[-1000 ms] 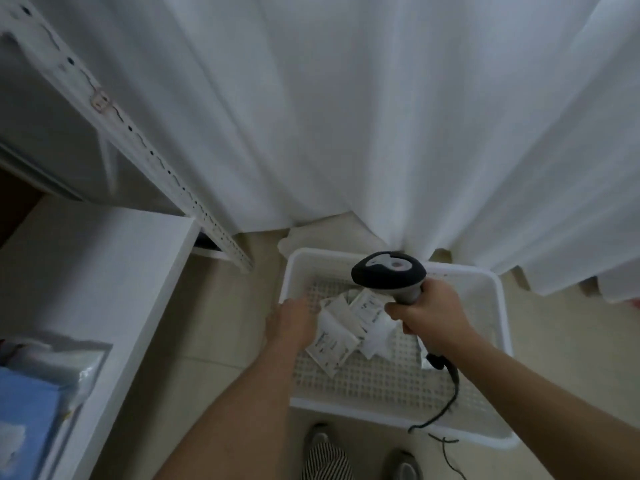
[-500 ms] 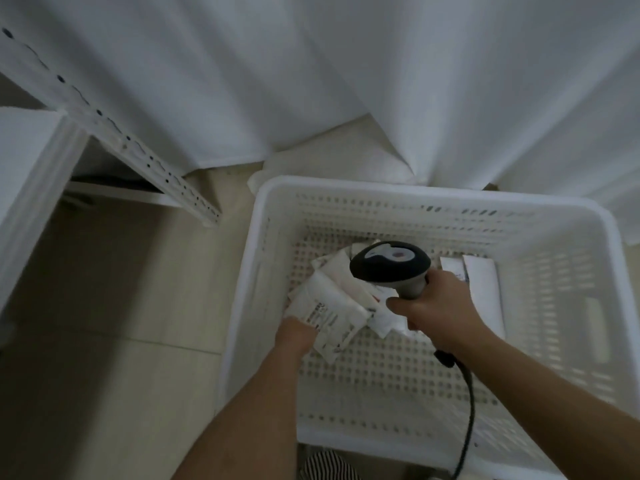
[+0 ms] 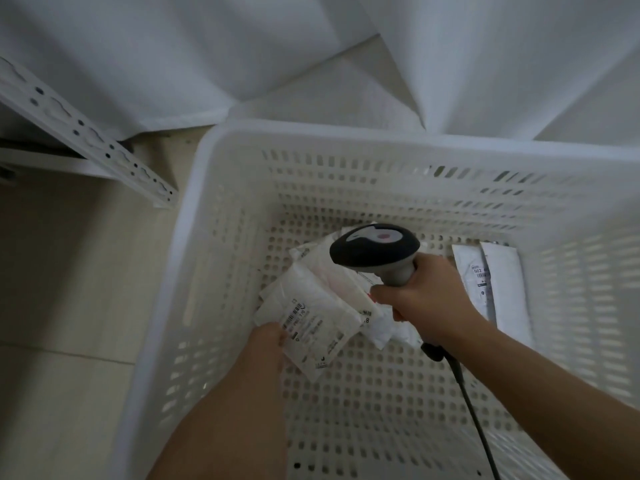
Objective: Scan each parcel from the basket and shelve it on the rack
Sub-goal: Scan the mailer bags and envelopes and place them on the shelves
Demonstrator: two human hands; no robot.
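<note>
One parcel label [image 3: 313, 325], digits "170".

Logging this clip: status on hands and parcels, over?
Left hand pinches top parcel in the basket. Right hand grips scanner above the pile. Two more parcels by the right wall. Nothing blocking.

White perforated plastic basket [image 3: 194, 258] set on floor, right of white slotted metal rack upright [image 3: 86, 133]; white label-bearing parcels [image 3: 311, 306] heaped in basket, left-centre; flat white padded mailer [image 3: 505, 271] laid by right wall; white curtain [image 3: 311, 46] hung behind.
</note>
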